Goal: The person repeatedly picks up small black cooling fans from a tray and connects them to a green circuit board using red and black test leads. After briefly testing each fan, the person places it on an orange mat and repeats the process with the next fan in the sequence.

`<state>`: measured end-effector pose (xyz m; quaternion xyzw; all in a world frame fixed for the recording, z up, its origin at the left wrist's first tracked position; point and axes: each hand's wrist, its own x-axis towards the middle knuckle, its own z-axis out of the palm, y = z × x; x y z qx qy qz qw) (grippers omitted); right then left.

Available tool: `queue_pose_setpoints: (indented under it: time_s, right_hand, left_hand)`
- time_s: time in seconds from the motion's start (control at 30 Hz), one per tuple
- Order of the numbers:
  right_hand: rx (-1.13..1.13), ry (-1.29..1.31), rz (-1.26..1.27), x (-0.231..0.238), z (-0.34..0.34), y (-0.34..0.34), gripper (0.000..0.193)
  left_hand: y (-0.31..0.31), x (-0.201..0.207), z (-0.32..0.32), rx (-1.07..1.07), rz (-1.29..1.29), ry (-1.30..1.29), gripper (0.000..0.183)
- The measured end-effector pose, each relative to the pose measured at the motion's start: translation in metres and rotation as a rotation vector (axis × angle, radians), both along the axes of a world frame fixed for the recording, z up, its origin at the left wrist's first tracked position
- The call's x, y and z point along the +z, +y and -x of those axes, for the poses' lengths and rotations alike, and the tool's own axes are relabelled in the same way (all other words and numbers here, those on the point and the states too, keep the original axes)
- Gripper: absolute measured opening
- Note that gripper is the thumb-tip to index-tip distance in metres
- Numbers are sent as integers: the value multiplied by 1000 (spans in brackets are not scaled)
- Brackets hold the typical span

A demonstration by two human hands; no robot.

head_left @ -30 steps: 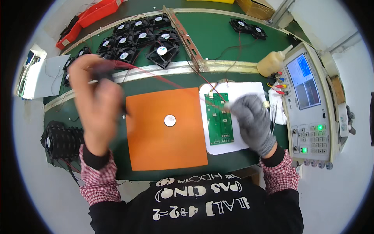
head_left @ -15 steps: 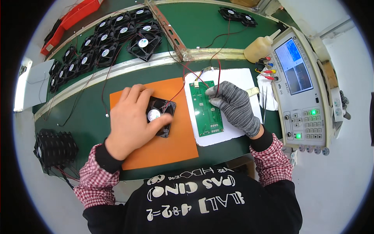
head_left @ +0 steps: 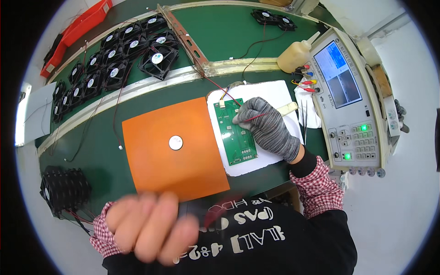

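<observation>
My bare left hand [head_left: 153,224], smeared by motion, is raised in front of my shirt with its fingers curled. A dark blurred shape with a red streak, the cooling fan [head_left: 201,211], is at its fingertips. My right hand [head_left: 266,123], in a grey striped glove, is closed in a pinch over the green circuit board [head_left: 241,149]. A thin red wire [head_left: 255,118] runs across its fingers; the wire's end is hidden. The board lies on a white sheet [head_left: 270,158]. On the orange mat [head_left: 160,169] lies a round white disc [head_left: 176,142].
Black fans [head_left: 114,71] stand in rows at the far left, and stacked fans [head_left: 64,188] at the near left. A metal rail [head_left: 183,36] divides the back. At right are a meter with a screen [head_left: 343,91], a squeeze bottle [head_left: 293,56] and tweezers [head_left: 304,121].
The fan has left the orange mat with my left hand, which moved toward my body. The white disc now shows alone on the mat. My right hand stays over the board.
</observation>
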<state>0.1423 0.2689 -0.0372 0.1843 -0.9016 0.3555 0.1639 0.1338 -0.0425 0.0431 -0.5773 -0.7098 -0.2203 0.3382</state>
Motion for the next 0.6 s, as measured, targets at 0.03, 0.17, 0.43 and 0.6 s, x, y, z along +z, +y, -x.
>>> queue_pose_setpoints:
  time_s: [0.03, 0.17, 0.43, 0.6]
  right_hand:
    - [58, 11, 9, 2, 5, -10, 16]
    - [33, 51, 2, -1, 1, 0, 14]
    - [44, 130, 6, -1, 3, 1, 16]
    - [-28, 122, -123, -2, 0, -2, 12]
  left_hand:
    - [-14, 15, -10, -128, 26, -312, 49]
    - [-23, 23, -5, -679, -15, -1698, 75]
    - [-12, 8, -6, -644, -353, -1237, 84]
    - [-4, 20, -10, 223, -258, 195, 34]
